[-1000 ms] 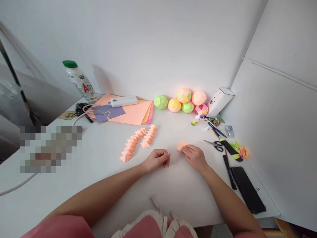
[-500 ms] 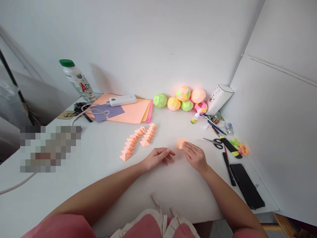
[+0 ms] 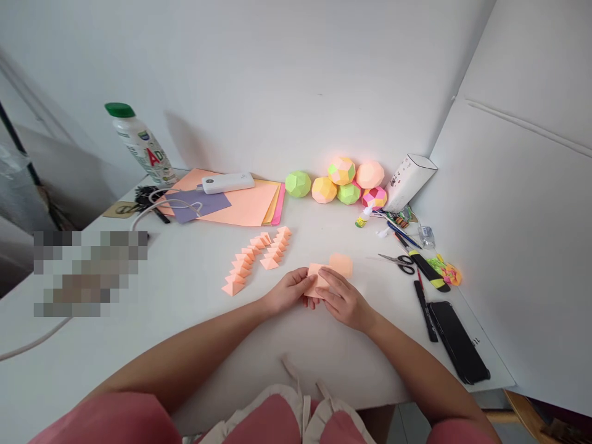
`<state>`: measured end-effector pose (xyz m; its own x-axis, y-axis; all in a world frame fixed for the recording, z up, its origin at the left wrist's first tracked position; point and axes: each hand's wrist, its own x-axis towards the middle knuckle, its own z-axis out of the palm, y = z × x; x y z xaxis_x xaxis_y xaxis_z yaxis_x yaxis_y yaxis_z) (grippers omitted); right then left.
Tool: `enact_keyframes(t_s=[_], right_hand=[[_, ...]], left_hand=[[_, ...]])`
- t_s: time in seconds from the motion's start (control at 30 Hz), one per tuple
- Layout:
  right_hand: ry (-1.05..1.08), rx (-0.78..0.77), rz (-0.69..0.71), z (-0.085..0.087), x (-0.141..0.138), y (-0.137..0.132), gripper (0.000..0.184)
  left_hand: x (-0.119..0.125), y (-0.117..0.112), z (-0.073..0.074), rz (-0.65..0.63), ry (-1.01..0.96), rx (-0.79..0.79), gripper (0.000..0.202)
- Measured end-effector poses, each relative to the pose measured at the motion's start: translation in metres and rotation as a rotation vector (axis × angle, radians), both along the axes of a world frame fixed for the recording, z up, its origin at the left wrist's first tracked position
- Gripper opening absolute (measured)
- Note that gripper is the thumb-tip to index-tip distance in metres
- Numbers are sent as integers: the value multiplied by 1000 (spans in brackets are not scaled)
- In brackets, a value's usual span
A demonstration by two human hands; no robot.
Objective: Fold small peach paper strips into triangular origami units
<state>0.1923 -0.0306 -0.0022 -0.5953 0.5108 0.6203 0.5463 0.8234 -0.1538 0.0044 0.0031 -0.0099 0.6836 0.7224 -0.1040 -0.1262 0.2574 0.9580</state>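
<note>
My left hand and my right hand meet over the white table, both pinching a small peach paper square. A small stack of peach paper squares lies just beyond the held piece, near my right fingertips. To the left of my hands, two rows of folded peach paper units stand on the table.
At the back lie coloured paper sheets with a white power bank, a bottle and several paper balls. On the right are scissors, pens, a glue bottle, a white box and a black phone.
My right hand has drawn one peach square off the stack towards me. My left hand has moved right and taken hold of the same square.
</note>
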Motion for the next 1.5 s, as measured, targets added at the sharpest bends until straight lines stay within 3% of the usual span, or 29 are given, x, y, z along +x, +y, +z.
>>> enact_keyframes(t_s=[0.17,0.43,0.7,0.93,1.13,1.33,1.5], right_hand=[[142,-125,-46,-3,3,-2,16],[519,-642,-213,2,-3,-6,17],[698,-1030,-229,3,1,-5,25],[734,-1094,-203,2,0,-8,25],[721,-910,-140,4,-3,-6,21],[760,-1018,-157,5,-4,-8,17],[777,-1003,-195,4,-5,-9,16]], left_hand=[[-2,-2,0,-65,-14,-6,34],[-1,-2,1,-47,48,57,34],[-1,-1,-1,-25,61,40,33],[-1,0,4,4,71,-35,29],[-1,0,2,-53,103,-9,27],[-3,-3,8,-72,65,52,44],[-1,-6,10,-64,85,67,32]])
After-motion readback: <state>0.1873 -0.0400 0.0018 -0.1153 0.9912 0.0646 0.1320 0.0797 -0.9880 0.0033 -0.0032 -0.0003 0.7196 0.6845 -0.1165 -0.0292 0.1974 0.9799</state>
